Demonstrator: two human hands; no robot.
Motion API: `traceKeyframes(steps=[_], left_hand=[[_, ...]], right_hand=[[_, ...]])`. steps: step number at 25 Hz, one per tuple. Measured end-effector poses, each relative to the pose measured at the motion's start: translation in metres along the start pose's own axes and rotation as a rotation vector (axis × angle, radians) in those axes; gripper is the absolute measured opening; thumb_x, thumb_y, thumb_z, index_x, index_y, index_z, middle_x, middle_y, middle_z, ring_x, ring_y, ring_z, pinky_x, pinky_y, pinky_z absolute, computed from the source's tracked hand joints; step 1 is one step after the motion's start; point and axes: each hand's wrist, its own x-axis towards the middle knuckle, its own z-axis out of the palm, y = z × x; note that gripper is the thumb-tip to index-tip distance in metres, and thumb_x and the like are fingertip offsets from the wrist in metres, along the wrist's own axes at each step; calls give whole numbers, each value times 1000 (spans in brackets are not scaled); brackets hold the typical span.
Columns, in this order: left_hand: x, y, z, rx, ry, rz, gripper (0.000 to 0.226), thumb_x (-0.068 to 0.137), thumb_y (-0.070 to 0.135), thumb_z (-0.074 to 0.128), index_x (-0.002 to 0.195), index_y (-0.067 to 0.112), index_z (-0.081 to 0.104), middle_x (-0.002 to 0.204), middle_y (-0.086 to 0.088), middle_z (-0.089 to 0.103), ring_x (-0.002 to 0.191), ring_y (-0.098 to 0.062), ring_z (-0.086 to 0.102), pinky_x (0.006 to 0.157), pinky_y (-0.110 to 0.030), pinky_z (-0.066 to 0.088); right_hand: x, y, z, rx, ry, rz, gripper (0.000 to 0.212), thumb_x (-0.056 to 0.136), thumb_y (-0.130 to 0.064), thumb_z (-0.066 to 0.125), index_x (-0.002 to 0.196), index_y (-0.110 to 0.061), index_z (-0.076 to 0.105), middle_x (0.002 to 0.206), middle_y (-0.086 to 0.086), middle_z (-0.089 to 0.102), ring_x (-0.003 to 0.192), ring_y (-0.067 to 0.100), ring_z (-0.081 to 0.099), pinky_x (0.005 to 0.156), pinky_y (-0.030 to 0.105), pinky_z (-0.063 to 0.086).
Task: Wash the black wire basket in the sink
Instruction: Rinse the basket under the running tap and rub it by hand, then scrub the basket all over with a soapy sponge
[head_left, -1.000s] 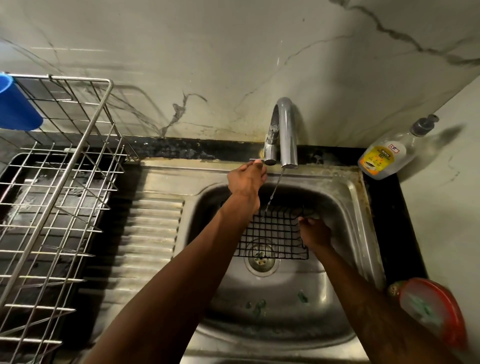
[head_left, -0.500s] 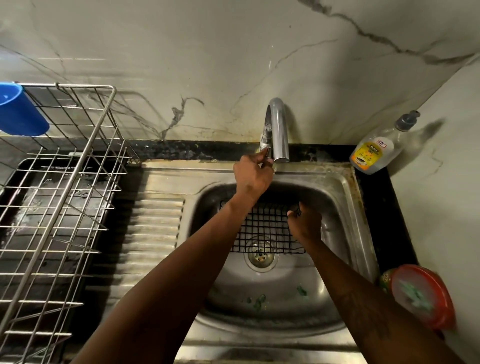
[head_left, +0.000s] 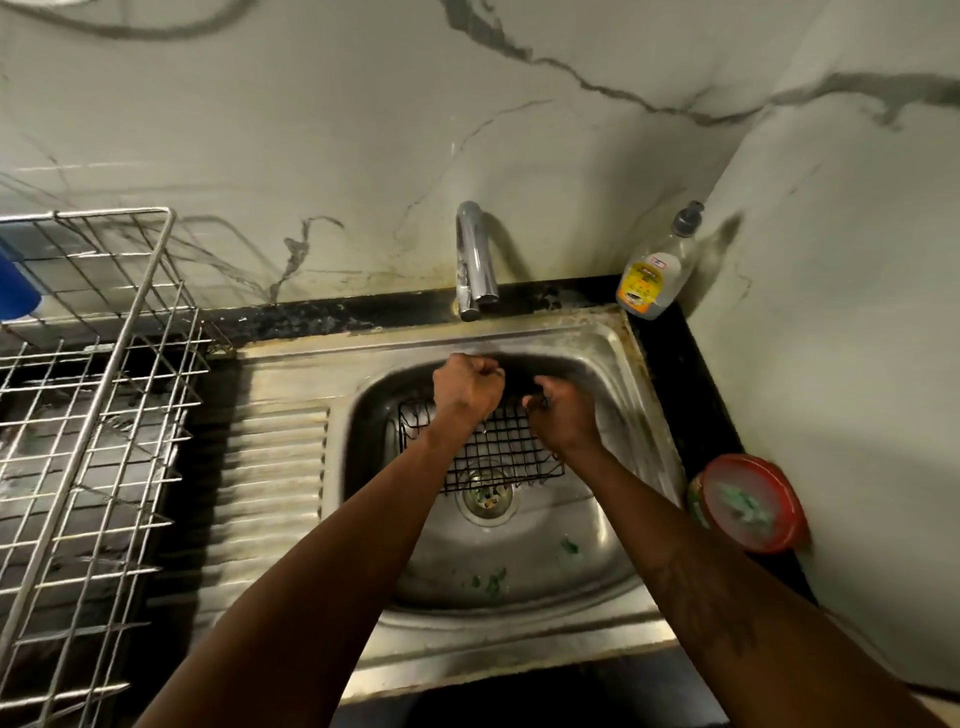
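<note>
Marble-look wall (head_left: 571, 156) behind, steel sink (head_left: 545, 577) set in a black counter (head_left: 670, 364). The basket (head_left: 498, 447) lies in the bowl, over the drain (head_left: 485, 501); can't tell if it is lifted off the bottom. At its far rim the left hand (head_left: 467, 389) is fisted, fingers curled tight with a bit of wire poking past the knuckles, so it reads as clamped on the rim. Just beside it the right hand (head_left: 563, 415) has fingers curled over the same far edge, gripping wire. The hands are near each other, not touching.

Step looks like hand-scrubbing or turning the basket. To do it well:
- Anchor with one hand and rub the other along each wire.
- Hit the mesh crossings, where grime likely sits.
- Rotate so every side gets done.
- No water seen at the tap (head_left: 475, 260), so a rinse would need it reopened.
- Soap bottle (head_left: 654, 275) stands at the back right corner if needed.
- Keep the mesh off the green scraps (head_left: 488, 579) near the front of the bowl.
- Wet thin wire probably slips, so keep a firm grip.

Changes:
- A second ago the left hand was up at the tap, with a thin stream falling onto the basket.
- Half a second ago it was at the tap lever. Now it is down on the rim, with no stream visible.
- The right hand moved from the basket's right edge to the far rim.
- The view tipped up, showing more wall.
- The blue cup (head_left: 13, 291) by the rack (head_left: 109, 374) is now mostly cut off.
</note>
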Motion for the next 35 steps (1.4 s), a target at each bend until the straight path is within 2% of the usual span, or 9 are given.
traceKeyframes(steps=[5, 11, 17, 20, 24, 26, 29, 32, 35], left_hand=[[-40, 25, 39, 45, -152, 132, 17, 89, 14, 65, 95, 21, 79, 91, -3, 77, 87, -19, 71, 90, -31, 57], [-101, 65, 105, -193, -449, 13, 10, 90, 13, 69, 96, 10, 76, 81, -12, 75, 65, -22, 73, 63, -42, 64], [-139, 78, 146, -116, -500, 105, 18, 78, 24, 82, 94, 18, 79, 86, -6, 76, 65, -18, 75, 64, -38, 64], [-145, 72, 154, -121, -502, 82, 22, 73, 16, 82, 94, 17, 80, 91, -6, 75, 66, -21, 75, 63, -39, 64], [-142, 64, 143, -280, -507, -48, 14, 83, 0, 71, 95, 5, 75, 81, -9, 75, 55, -19, 68, 55, -31, 60], [-130, 50, 122, -369, -452, -140, 11, 89, -2, 63, 91, 4, 72, 74, -11, 73, 48, -17, 61, 50, -29, 54], [-100, 11, 80, -384, -282, -203, 13, 88, 3, 62, 86, 11, 72, 81, -15, 74, 62, -24, 68, 65, -38, 62], [-73, -30, 44, -353, -160, -236, 14, 92, 6, 56, 85, 11, 68, 86, -9, 70, 73, -19, 68, 60, -30, 57], [-53, -70, 13, -105, 108, -221, 13, 90, 25, 69, 83, 17, 76, 80, 2, 73, 79, -11, 69, 81, -26, 58]], right_hand=[[-40, -5, -51, 30, 129, -5, 37, 85, -16, 74, 121, -8, 72, 113, 12, 75, 106, 24, 70, 92, 19, 45], [-93, 38, -160, -191, 314, 116, 17, 78, -12, 72, 92, -17, 81, 92, 4, 78, 91, 25, 71, 86, 31, 55], [-124, 76, -199, -586, -3, 207, 35, 83, -48, 67, 100, -19, 75, 91, 9, 73, 84, 31, 70, 67, 30, 51], [-120, 84, -189, -576, -120, 221, 32, 91, -42, 63, 112, -21, 73, 110, 9, 72, 98, 31, 67, 76, 32, 49], [-116, 94, -196, -596, 5, 284, 29, 87, -30, 70, 110, -11, 73, 107, 14, 73, 98, 33, 68, 76, 32, 49], [-113, 87, -212, -379, 82, 214, 28, 78, -26, 82, 103, -15, 78, 94, 8, 77, 88, 24, 73, 72, 22, 49], [-103, 50, -204, 250, 112, 206, 22, 73, -19, 89, 93, -17, 80, 83, -2, 77, 74, 6, 74, 73, 19, 56], [-87, 9, -155, 798, -76, 277, 25, 73, -3, 85, 94, -11, 74, 80, 5, 77, 74, 17, 75, 68, 27, 60], [-70, -19, -104, 943, -227, 378, 26, 83, 13, 68, 95, -10, 68, 79, 2, 77, 76, 14, 74, 68, 22, 58]])
